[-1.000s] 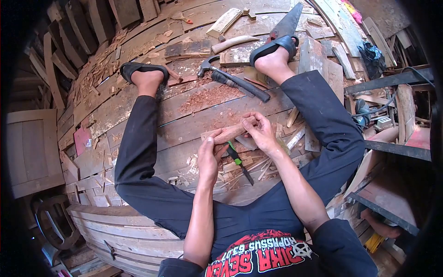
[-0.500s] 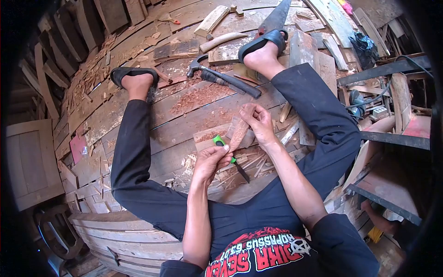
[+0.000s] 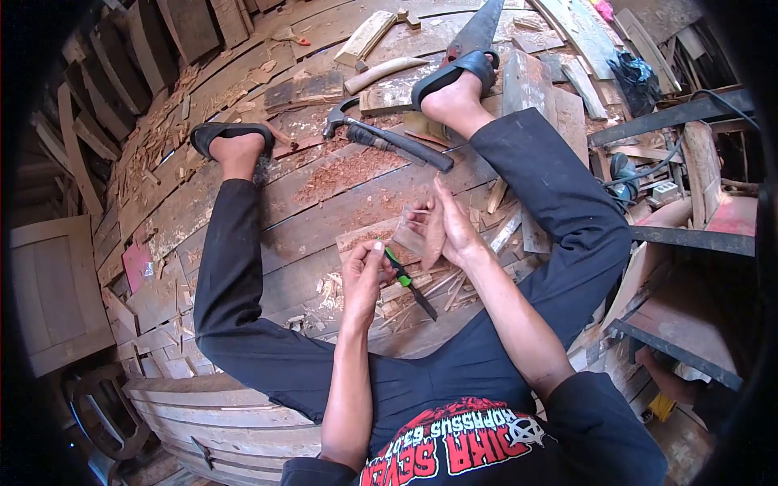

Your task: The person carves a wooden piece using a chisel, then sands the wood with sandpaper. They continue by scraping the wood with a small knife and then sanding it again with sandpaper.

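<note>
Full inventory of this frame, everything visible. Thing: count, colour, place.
wood piece: 1, reddish brown, in the right hand
knife: 1, green handle, dark blade, at the left hand's fingers
hammer: 1, dark handle, on the planks between the feet
saw: 1, dark blade, under the right foot
shavings: a pile, reddish, below the hammer
offcuts: many, pale, scattered over the floor
planks: many, weathered brown, the floor
bag: 1, dark, top right
sandals: 2, black, on the feet
left hand: 1, on the knife handle
right hand: 1, holds the wood piece
</note>
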`<action>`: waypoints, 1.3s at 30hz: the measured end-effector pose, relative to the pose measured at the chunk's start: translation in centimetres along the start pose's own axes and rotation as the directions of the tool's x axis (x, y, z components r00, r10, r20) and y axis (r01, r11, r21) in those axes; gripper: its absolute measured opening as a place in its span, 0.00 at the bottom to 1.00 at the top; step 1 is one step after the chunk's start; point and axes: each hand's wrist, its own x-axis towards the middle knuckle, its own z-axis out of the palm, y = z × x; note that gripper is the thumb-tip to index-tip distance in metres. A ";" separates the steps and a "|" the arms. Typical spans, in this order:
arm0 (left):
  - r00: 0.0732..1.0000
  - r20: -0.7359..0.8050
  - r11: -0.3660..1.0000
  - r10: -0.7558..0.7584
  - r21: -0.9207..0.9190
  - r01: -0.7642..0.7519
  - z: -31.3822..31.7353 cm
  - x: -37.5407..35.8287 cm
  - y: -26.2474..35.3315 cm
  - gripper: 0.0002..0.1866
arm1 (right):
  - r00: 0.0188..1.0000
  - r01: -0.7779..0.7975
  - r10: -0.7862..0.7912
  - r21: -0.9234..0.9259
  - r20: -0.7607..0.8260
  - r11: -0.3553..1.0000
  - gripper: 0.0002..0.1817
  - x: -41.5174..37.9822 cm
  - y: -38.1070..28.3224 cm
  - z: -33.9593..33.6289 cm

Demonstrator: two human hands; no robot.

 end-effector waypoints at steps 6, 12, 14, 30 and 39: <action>0.994 -0.103 0.999 0.031 -0.027 -0.034 -0.8 0.7 -0.2 0.10 | 0.962 -0.256 0.242 0.115 0.129 0.960 0.31 0.2 0.1 -0.4; 0.999 0.036 0.998 -0.018 0.065 0.016 1.2 -0.1 -0.8 0.11 | 0.922 -0.317 0.256 0.187 0.291 0.930 0.33 -0.2 0.5 0.1; 0.999 0.022 0.997 -0.027 0.067 0.026 1.4 0.1 -1.0 0.11 | 0.933 -0.308 0.245 0.232 0.262 0.923 0.35 -0.4 0.6 0.4; 0.958 0.175 0.767 0.228 0.573 -0.287 3.6 -1.9 0.2 0.14 | 0.971 -0.218 0.179 0.278 0.160 0.936 0.24 -0.8 0.7 0.5; 0.934 0.339 0.611 0.115 0.717 -0.336 3.2 -2.2 1.9 0.15 | 0.984 -0.171 0.127 0.440 0.128 0.881 0.23 0.3 -1.4 -1.4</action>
